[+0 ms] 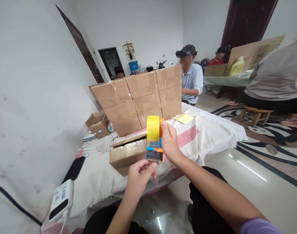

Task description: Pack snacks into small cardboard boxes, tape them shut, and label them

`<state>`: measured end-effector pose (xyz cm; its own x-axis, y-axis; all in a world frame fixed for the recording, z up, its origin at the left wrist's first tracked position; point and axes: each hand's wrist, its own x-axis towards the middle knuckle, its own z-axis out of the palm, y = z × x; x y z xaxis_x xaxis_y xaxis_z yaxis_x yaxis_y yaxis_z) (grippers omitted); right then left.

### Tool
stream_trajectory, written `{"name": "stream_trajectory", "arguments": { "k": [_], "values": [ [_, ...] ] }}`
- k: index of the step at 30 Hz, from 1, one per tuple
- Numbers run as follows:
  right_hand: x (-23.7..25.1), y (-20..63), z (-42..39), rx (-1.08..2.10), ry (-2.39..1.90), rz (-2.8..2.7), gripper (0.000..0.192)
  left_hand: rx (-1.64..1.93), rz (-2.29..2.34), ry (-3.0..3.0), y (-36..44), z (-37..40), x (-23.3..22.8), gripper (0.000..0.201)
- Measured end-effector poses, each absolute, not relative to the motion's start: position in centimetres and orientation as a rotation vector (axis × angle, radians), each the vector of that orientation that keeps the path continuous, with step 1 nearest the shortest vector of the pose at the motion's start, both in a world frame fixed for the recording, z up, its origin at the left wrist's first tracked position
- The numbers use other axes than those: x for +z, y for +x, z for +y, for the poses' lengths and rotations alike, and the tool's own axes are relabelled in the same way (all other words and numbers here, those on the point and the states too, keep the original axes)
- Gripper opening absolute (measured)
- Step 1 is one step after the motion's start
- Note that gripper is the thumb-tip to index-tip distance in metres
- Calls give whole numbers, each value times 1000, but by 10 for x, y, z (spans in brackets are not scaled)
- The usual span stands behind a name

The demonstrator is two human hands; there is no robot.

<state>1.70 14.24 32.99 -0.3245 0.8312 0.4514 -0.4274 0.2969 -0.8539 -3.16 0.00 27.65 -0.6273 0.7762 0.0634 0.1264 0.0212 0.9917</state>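
My right hand (170, 141) is closed around a tape dispenser (155, 152) with blue, orange and black parts and a yellow roll of tape (153, 127). The dispenser is held upright in front of me, over the near edge of the covered table. Just below it, my left hand (142, 172) pinches the loose clear tape end (155, 178) hanging from the dispenser. Behind my hands, a long cardboard box (129, 152) lies on the table with shiny tape along its upper side. The dispenser hides its right end.
A wall of taped cardboard boxes (138, 97) stands across the table. At left are a small open carton (98, 125) and a white power bank (62, 200) with a cable. Yellow paper (183, 118) lies at right. A person (192, 78) sits behind the boxes; others sit farther off.
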Motion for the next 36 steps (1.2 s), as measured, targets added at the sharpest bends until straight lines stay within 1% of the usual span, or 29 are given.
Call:
{"name": "stream_trajectory", "arguments": {
  "k": [11, 21, 27, 31, 36],
  "values": [
    [325, 21, 148, 1521, -449, -1321, 37, 1734, 2170, 1157, -18, 5, 271, 25],
    [325, 31, 153, 1553, -533, -1279, 36, 1753, 2161, 1237, -11, 12, 268, 19],
    [326, 37, 157, 1551, -485, -1262, 34, 1688, 2177, 1233, -7, 16, 268, 19],
    [330, 42, 156, 1489, -507, -1316, 34, 1659, 2221, 1250, -7, 18, 267, 20],
    [331, 46, 159, 1475, -535, -1304, 34, 1627, 2109, 1297, -12, 19, 269, 20]
  ]
}}
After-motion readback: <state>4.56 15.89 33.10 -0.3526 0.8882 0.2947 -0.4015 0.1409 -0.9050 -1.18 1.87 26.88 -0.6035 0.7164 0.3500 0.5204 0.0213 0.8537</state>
